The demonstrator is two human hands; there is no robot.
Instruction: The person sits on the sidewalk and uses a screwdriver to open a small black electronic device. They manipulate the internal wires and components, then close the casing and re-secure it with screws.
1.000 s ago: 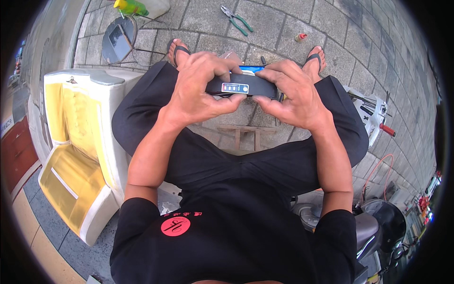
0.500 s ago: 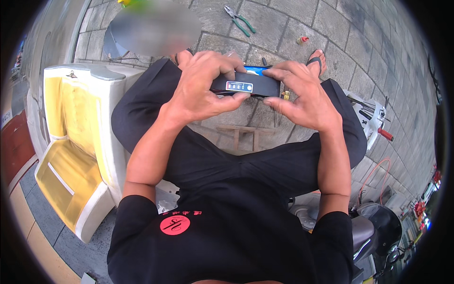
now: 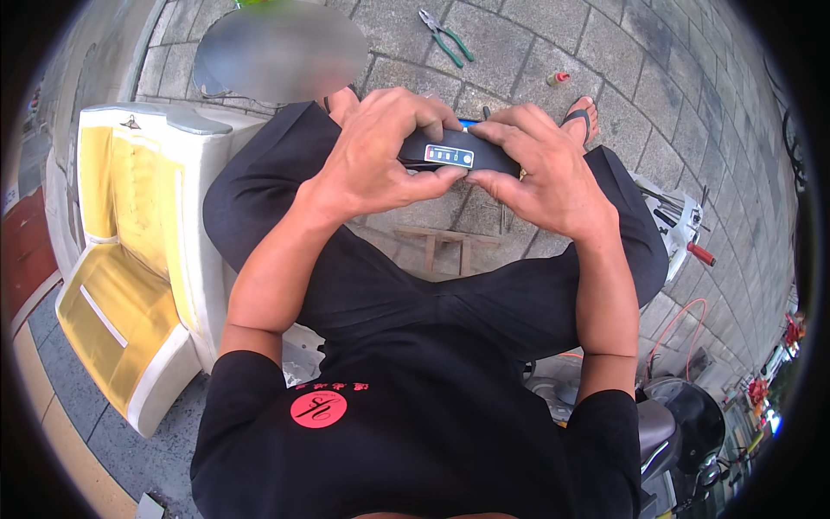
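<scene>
A black battery pack (image 3: 494, 155) with a small indicator label on its near side is held between both hands, above the gap between my knees. My left hand (image 3: 372, 156) grips its left end, thumb on the near side beneath the label and fingers over the top. At the other end, my right hand (image 3: 558, 177) is closed on it, thumb near the label's right edge and fingertips on the top. A bit of blue surface (image 3: 468, 124) shows behind the pack between my fingers. The pack's underside and far side are hidden.
Green-handled pliers (image 3: 448, 40) and a small red-capped bottle (image 3: 558, 79) lie on the paving ahead. A wooden frame (image 3: 445, 236) stands below my hands. To the left is a yellow-and-white seat (image 3: 143, 199); to the right, a white tool tray (image 3: 683, 221) with a red-handled tool (image 3: 701, 254).
The pack has shifted slightly right and tilted. My right hand has come inward, so the thumbs are closer together, and less of the blue surface shows.
</scene>
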